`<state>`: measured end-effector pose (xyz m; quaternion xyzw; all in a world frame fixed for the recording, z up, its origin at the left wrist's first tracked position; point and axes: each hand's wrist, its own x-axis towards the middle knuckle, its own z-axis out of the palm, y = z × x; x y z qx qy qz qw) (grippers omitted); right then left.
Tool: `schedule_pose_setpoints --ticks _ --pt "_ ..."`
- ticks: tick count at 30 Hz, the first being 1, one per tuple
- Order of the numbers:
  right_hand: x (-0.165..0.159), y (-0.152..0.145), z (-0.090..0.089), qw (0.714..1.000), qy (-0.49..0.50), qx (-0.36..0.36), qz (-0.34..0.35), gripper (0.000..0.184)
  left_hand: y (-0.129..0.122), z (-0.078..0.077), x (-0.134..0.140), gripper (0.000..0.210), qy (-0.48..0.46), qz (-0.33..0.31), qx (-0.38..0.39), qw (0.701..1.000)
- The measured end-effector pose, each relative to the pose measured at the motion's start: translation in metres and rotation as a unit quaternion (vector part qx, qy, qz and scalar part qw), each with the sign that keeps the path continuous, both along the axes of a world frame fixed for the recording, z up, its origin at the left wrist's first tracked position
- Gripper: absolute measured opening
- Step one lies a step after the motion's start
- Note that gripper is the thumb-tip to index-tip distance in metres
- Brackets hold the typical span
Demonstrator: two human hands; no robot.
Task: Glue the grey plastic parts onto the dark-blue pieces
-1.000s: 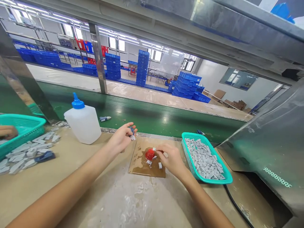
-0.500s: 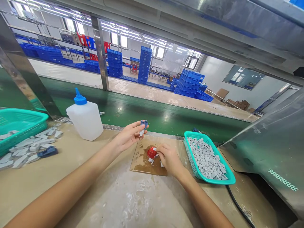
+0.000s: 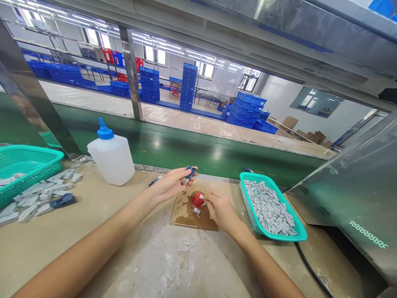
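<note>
My left hand (image 3: 172, 185) is closed around a dark blue plastic part (image 3: 191, 170) with a small grey-white piece at its lower end, held above the far edge of the brown board (image 3: 189, 222). My right hand (image 3: 221, 209) pinches a small white piece (image 3: 201, 197) against the red dome-shaped object (image 3: 197, 201), which sits on the wet board. Another little white piece (image 3: 196, 211) lies just in front of the red object. Behind my left wrist, a second dark blue part (image 3: 154, 181) is partly hidden.
A turquoise basket (image 3: 252, 221) full of grey-white pieces stands right. At left are a white bottle (image 3: 113, 159) with blue nozzle, loose grey pieces (image 3: 29, 203), a dark blue part (image 3: 63, 200) and another turquoise basket (image 3: 46, 165). A green belt (image 3: 186, 145) runs behind.
My left hand has lowered slightly with the dark blue part. My right hand stays at the red object. A dark blue part on the belt has shifted left; another now shows behind my left wrist.
</note>
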<state>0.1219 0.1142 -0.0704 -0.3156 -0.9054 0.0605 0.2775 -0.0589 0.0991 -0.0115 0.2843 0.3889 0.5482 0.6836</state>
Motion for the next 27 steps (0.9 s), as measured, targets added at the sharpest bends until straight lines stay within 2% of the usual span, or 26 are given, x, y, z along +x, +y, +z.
schedule_pose_setpoints --ticks 5,10,13,18,23,27 --pt "-0.001 0.001 -0.001 1.0 0.003 -0.002 -0.002 0.023 -0.001 -0.001 0.0 0.012 -0.012 -0.023 -0.002 1.0" --pt "-0.002 -0.001 0.002 1.0 0.025 0.0 0.0 0.024 -0.002 -0.004 -0.001 0.015 0.033 -0.055 -0.019 0.998" --pt "-0.001 -0.003 0.012 0.998 0.062 0.011 -0.003 0.023 -0.002 -0.003 0.0 0.02 0.049 -0.083 -0.021 0.995" --pt "0.002 -0.009 0.035 0.988 0.156 -0.004 -0.001 0.017 -0.003 -0.001 0.002 0.01 0.088 -0.103 -0.007 0.991" --pt "0.002 -0.017 0.052 0.97 0.234 -0.06 -0.012 0.013 -0.009 0.006 0.003 0.022 0.226 -0.196 0.004 0.954" --pt "-0.002 -0.024 0.058 0.966 0.246 -0.074 0.026 0.015 -0.012 0.008 0.003 0.02 0.245 -0.242 0.004 0.939"
